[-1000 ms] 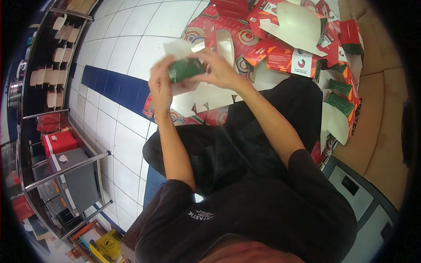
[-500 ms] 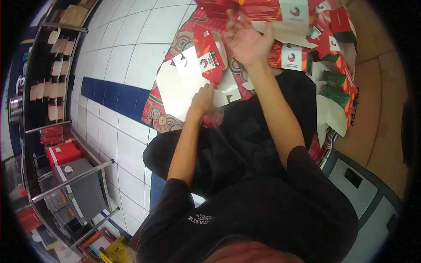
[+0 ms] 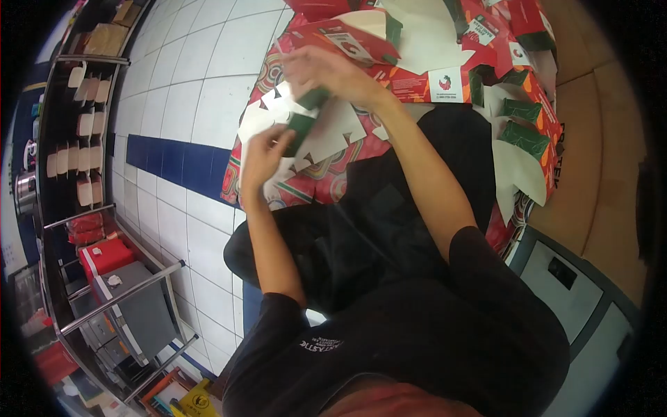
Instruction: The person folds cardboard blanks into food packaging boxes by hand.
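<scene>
Now the hands are apart from each other, with the green panel [image 3: 301, 127] between them, over white card [image 3: 344, 125] on the patterned cloth [image 3: 326, 174]. The left hand [image 3: 266, 156] has its thumb and fingers at the near edge of the panel; whether they pinch it or only touch it, I cannot tell. The right hand [image 3: 326, 75] is blurred, its fingers bent, just above the far end of the panel, and its grip cannot be made out either.

Half a second ago the right hand was raised and spread near the pile [image 3: 410, 83] of red cartons; it has since swung left, over the card. The left hand, then by the foot of an upright red carton, has shifted left too. In that spot the green panel and white card show now. A red carton [image 3: 316, 35] with a white label lies tilted beyond the right hand, its open end toward the pile.

A second ago both hands were likewise on a green piece, but closer together. To the right, the green flaps [image 3: 524, 142] of another carton stay much as they were, beside the knee.
</scene>
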Demonstrator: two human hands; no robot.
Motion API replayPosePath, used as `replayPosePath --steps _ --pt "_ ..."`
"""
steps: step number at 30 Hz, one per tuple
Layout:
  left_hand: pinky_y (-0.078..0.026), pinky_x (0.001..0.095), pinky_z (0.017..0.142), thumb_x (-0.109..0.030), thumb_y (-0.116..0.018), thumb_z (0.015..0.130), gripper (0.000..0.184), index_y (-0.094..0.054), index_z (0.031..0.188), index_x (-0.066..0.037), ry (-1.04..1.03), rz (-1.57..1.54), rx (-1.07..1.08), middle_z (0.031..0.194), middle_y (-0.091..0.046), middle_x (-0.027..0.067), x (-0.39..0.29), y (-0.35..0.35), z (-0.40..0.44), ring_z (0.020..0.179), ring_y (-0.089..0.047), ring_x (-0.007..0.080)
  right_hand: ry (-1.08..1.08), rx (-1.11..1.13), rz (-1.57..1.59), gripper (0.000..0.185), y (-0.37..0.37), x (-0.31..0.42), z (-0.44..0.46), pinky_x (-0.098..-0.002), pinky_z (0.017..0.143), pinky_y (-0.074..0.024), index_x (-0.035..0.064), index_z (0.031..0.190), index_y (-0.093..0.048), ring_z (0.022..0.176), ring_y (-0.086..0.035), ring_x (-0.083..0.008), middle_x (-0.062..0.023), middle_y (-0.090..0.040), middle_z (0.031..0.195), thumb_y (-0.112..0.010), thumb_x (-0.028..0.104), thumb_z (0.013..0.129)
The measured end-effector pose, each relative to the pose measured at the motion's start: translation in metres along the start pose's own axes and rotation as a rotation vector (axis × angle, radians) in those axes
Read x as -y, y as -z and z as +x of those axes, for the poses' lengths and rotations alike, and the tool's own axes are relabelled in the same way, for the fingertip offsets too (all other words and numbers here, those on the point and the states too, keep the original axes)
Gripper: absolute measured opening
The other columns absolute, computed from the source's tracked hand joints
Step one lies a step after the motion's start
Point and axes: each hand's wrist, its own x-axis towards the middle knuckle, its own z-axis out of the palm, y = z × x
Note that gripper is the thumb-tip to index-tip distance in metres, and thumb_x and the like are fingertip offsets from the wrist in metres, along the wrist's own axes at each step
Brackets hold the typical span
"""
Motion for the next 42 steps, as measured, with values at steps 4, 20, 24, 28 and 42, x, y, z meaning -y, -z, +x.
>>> replayPosePath --steps 4,20,24,28,42 --pt "-0.055 0.0266 0.089 -0.016 -0.072 0.109 0.027 -0.074 0.126 0.005 0.004 -0.266 -0.197 0.110 -0.079 0.0062 -0.017 0.033 -0.020 0.100 -0.070 0.0104 0.039 0.127 -0.495 0.030 -0.030 0.007 -0.010 -0.0354 0.095 -0.0564 0.0044 0.126 -0.073 0.107 -0.070 -0.0174 -0.0083 -0.076 0.116 -0.074 0.024 0.103" --pt "-0.050 0.0303 0.077 -0.006 -0.059 0.107 0.033 -0.075 0.136 -0.003 -0.035 0.031 -0.050 0.104 -0.068 0.0088 0.000 0.029 -0.023 0.085 -0.062 0.0157 0.122 0.225 -0.589 0.019 -0.051 -0.033 -0.011 -0.0332 0.068 -0.0471 0.0047 0.112 -0.075 0.077 -0.062 -0.0142 -0.0054 -0.065 0.095 -0.076 0.020 0.101" --pt "-0.050 0.0315 0.078 -0.005 -0.057 0.107 0.035 -0.074 0.137 -0.001 0.024 -0.030 0.014 0.101 -0.065 0.0079 -0.004 0.029 -0.026 0.083 -0.061 0.0163 0.055 0.283 -0.680 0.019 -0.052 -0.027 -0.013 -0.0352 0.069 -0.0486 0.0038 0.108 -0.074 0.076 -0.062 -0.0180 -0.0071 -0.062 0.096 -0.080 0.018 0.097" --pt "-0.051 0.0312 0.076 -0.006 -0.060 0.106 0.035 -0.074 0.138 -0.002 -0.014 0.013 -0.021 0.103 -0.068 0.0072 0.008 0.030 -0.023 0.085 -0.063 0.0142 0.263 0.048 -0.808 0.020 -0.054 -0.032 -0.012 -0.0401 0.072 -0.0506 0.0043 0.106 -0.073 0.075 -0.062 -0.0246 -0.0101 -0.061 0.096 -0.082 0.018 0.093" --pt "-0.056 0.0309 0.080 -0.010 -0.077 0.098 0.034 -0.078 0.131 -0.002 0.017 -0.071 -0.048 0.103 -0.078 0.0106 -0.021 0.036 -0.028 0.093 -0.068 0.0127 0.180 0.035 -0.789 0.030 -0.071 -0.030 -0.020 -0.0396 0.074 -0.0550 0.0063 0.111 -0.074 0.083 -0.067 -0.0241 -0.0085 -0.061 0.113 -0.088 0.019 0.088"
